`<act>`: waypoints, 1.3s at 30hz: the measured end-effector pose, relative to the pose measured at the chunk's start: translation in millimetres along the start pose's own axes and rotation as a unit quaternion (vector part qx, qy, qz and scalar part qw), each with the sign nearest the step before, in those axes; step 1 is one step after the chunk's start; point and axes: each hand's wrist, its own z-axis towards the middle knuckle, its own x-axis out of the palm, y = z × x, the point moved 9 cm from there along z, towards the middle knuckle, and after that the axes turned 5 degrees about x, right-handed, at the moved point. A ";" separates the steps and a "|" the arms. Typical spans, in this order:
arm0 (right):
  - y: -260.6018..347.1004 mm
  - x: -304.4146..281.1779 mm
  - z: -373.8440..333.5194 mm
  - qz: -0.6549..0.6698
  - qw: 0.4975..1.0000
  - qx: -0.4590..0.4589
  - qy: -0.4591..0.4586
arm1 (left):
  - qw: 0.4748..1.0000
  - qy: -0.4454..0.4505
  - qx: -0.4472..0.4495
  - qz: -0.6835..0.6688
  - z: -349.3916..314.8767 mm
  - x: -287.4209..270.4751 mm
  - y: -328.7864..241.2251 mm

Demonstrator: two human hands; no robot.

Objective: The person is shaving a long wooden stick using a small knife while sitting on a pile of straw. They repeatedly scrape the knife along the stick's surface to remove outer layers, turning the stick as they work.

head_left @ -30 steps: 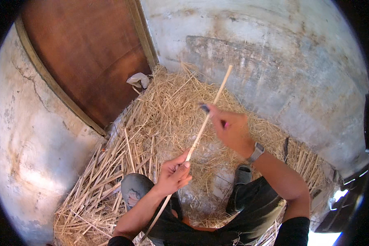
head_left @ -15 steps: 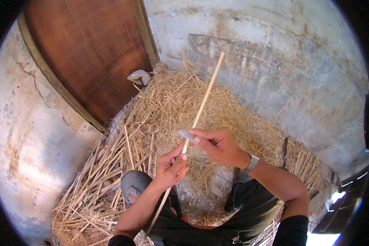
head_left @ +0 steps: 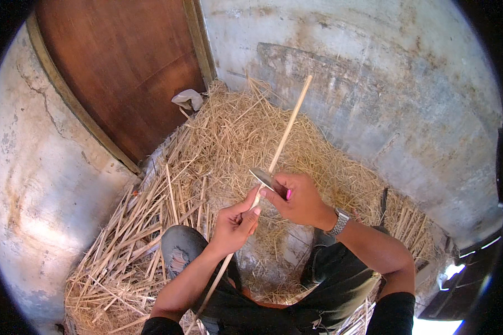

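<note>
A long, pale, thin stick (head_left: 291, 122) slants from beside my left leg up toward the far wall. My left hand (head_left: 231, 228) is closed around it near its middle, thumb pressed along the side. Just above that grip, a knife blade (head_left: 262, 177) lies across the stick, touching it. My right hand (head_left: 303, 200) is closed on the knife; a bit of pink shows between the fingers, and the rest of the handle is hidden. The right thumb sits by the stick, close to the left fingertips.
A heap of fine shavings (head_left: 235, 128) covers the floor ahead. Split strips (head_left: 134, 240) lie piled at left, with more at right. A pale plastic bag (head_left: 188, 100) rests by the brown door (head_left: 123, 67). A stained wall (head_left: 369, 106) rises behind, and my knees frame the work.
The knife has turned in my right hand, so its blade face and a pink bit now show. The stick's far end has shifted slightly right and down.
</note>
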 end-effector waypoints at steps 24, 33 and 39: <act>-20.3 -70.3 26.3 -0.074 0.982 -0.058 -0.165 | 0.975 0.030 -0.092 -0.201 -4.2 13.8 11.7; 8.7 18.4 -14.5 -0.124 0.979 -0.160 -0.020 | 0.970 -0.025 -0.106 -0.217 -3.5 9.2 9.2; 2.6 20.3 -12.3 -0.066 0.991 -0.114 0.013 | 0.953 -0.017 -0.136 -0.269 -8.8 11.1 9.5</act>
